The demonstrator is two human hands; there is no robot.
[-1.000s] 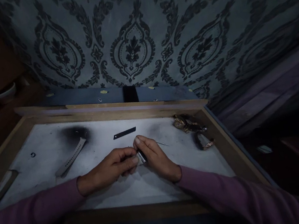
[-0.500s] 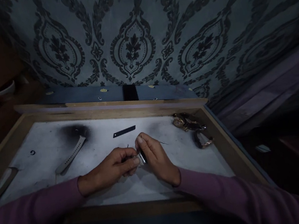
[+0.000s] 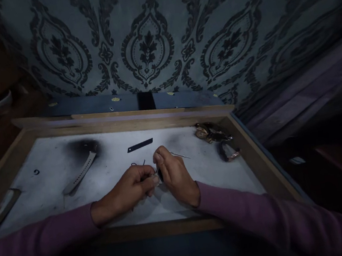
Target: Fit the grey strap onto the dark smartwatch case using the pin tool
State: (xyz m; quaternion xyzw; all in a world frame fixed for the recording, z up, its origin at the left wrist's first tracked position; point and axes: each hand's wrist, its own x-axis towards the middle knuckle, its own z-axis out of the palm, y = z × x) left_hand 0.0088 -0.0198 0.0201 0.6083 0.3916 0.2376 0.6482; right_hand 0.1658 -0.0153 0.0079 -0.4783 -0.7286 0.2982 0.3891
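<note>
Metal piece (image 3: 158,175) pinched between both hands (image 3: 153,180)

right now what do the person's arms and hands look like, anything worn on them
Both arms are covered by long, plain mauve-pink sleeves, a left sleeve and a right sleeve, that end at the wrists with no visible cuff buttons or markings. The left hand and right hand are bare: no gloves, and no rings, watch or bracelet can be made out in the dim light.
</note>
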